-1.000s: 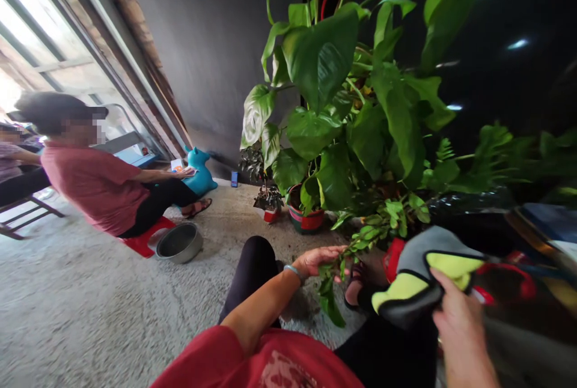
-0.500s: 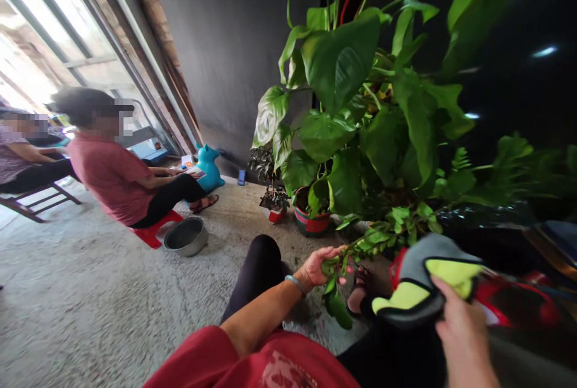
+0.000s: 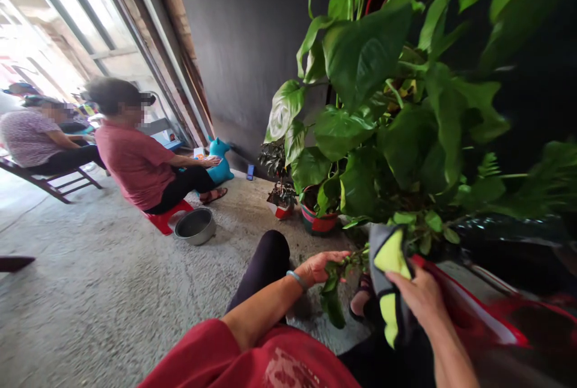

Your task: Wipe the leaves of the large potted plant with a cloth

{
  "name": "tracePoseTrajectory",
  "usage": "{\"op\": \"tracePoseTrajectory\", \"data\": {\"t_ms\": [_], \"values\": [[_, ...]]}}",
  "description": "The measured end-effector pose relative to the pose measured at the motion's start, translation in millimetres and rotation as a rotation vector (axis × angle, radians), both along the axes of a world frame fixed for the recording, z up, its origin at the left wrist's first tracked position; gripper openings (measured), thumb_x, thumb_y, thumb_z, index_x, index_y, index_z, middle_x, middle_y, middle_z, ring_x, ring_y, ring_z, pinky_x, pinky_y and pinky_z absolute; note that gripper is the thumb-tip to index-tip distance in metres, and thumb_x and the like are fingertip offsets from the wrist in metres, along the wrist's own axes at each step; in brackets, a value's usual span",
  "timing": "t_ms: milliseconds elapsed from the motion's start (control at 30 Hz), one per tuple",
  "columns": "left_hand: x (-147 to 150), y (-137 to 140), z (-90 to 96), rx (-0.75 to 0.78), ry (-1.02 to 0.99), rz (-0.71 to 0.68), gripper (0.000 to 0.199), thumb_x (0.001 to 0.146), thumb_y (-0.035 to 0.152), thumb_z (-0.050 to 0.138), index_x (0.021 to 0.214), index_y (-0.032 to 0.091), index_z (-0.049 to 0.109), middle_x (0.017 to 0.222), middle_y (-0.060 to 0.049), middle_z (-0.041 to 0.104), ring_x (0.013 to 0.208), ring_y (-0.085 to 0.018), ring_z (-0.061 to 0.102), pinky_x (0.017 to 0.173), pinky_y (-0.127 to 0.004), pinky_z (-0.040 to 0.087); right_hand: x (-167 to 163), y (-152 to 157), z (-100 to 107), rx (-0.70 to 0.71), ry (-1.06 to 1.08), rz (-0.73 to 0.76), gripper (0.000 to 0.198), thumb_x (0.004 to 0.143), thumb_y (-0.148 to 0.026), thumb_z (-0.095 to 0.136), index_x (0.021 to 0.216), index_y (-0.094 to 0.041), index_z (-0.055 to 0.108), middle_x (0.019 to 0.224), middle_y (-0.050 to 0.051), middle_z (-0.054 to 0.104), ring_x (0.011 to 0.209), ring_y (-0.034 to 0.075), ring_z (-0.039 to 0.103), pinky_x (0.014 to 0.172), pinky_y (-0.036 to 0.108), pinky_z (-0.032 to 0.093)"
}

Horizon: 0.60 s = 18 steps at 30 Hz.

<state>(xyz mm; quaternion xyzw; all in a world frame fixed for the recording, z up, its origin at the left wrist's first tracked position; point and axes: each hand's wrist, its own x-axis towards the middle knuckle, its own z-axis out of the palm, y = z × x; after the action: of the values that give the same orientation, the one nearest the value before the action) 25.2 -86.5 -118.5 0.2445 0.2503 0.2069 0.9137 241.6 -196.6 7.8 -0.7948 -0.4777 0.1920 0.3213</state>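
My left hand (image 3: pixel 321 268), with a bracelet at the wrist, is closed around a leafy green stem (image 3: pixel 333 292) low in front of me. Larger leaves hang below the palm. In my right hand (image 3: pixel 417 289) is a grey and yellow-green cloth (image 3: pixel 391 262) with dark edging, pressed against the foliage just right of the left hand. The cloth hides part of the stem and the leaves behind it. Above both hands rises a big potted plant (image 3: pixel 351 130) with broad glossy leaves.
A red-banded pot (image 3: pixel 318 220) and a small potted plant (image 3: pixel 282 196) stand on the concrete floor. Left of them are a grey basin (image 3: pixel 196 226), a blue animal toy (image 3: pixel 220 160) and a seated person in a pink shirt (image 3: pixel 135 166). Red-edged items (image 3: pixel 482 304) lie at the right.
My right hand has moved left with the cloth, from beside the plant up to the foliage near my left hand. The left hand keeps its hold. The view has turned slightly left.
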Motion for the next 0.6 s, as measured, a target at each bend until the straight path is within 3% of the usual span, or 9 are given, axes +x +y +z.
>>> {"op": "tracePoseTrajectory", "data": {"t_ms": [67, 133, 267, 333, 400, 500, 600], "values": [[-3, 0, -5.7, 0.035, 0.027, -0.072, 0.044, 0.070, 0.019, 0.077, 0.114, 0.017, 0.069, 0.102, -0.010, 0.072, 0.081, -0.021, 0.066, 0.078, -0.036, 0.050, -17, 6, 11, -0.092, 0.067, 0.155, 0.061, 0.065, -0.054, 0.055, 0.108, -0.015, 0.073, 0.091, 0.015, 0.076, 0.092, 0.035, 0.072, 0.080, 0.040, 0.055], [-7, -1, -8.3, 0.048, 0.056, -0.133, 0.045, 0.070, 0.021, 0.077, 0.114, 0.017, 0.069, 0.098, -0.010, 0.071, 0.078, -0.021, 0.066, 0.078, -0.038, 0.050, -25, 16, 29, -0.078, 0.030, 0.183, 0.063, 0.071, -0.054, 0.054, 0.118, -0.017, 0.071, 0.100, 0.015, 0.076, 0.098, 0.034, 0.071, 0.085, 0.039, 0.053], [-16, -5, -1.9, 0.010, 0.042, -0.156, 0.049, 0.075, 0.026, 0.075, 0.123, 0.020, 0.066, 0.109, -0.010, 0.070, 0.082, -0.024, 0.069, 0.085, -0.043, 0.049, -11, 60, 52, -0.155, -0.228, -0.059, 0.065, 0.085, -0.040, 0.049, 0.142, -0.010, 0.056, 0.117, 0.025, 0.070, 0.110, 0.039, 0.066, 0.091, 0.046, 0.049], [-20, -5, -0.2, -0.011, 0.030, -0.139, 0.047, 0.081, 0.036, 0.072, 0.125, 0.019, 0.065, 0.115, -0.012, 0.070, 0.084, -0.024, 0.069, 0.086, -0.042, 0.048, -10, 78, 46, -0.243, -0.242, -0.071, 0.062, 0.084, -0.030, 0.052, 0.141, -0.008, 0.057, 0.115, 0.028, 0.069, 0.107, 0.040, 0.067, 0.088, 0.046, 0.049], [-25, -3, -4.7, -0.037, 0.017, -0.120, 0.050, 0.085, 0.049, 0.067, 0.123, 0.017, 0.065, 0.116, -0.015, 0.070, 0.085, -0.025, 0.069, 0.082, -0.040, 0.048, -24, 78, 30, -0.284, -0.194, 0.035, 0.055, 0.078, -0.024, 0.057, 0.131, -0.010, 0.066, 0.107, 0.025, 0.072, 0.100, 0.037, 0.070, 0.085, 0.043, 0.050], [-30, 0, -19.6, -0.058, -0.027, -0.090, 0.056, 0.085, 0.063, 0.061, 0.111, 0.014, 0.067, 0.104, -0.015, 0.073, 0.081, -0.026, 0.068, 0.077, -0.039, 0.049, -53, 45, 6, -0.272, -0.098, 0.237, 0.047, 0.074, -0.023, 0.062, 0.119, -0.020, 0.073, 0.101, 0.012, 0.076, 0.097, 0.029, 0.071, 0.084, 0.034, 0.050], [-31, 2, -27.2, -0.068, -0.079, -0.090, 0.058, 0.084, 0.066, 0.059, 0.103, 0.012, 0.068, 0.097, -0.015, 0.073, 0.082, -0.027, 0.068, 0.075, -0.039, 0.049, -51, 13, 6, -0.185, 0.016, 0.341, 0.042, 0.076, -0.033, 0.061, 0.115, -0.023, 0.074, 0.102, 0.006, 0.077, 0.098, 0.025, 0.070, 0.084, 0.030, 0.050]]}}
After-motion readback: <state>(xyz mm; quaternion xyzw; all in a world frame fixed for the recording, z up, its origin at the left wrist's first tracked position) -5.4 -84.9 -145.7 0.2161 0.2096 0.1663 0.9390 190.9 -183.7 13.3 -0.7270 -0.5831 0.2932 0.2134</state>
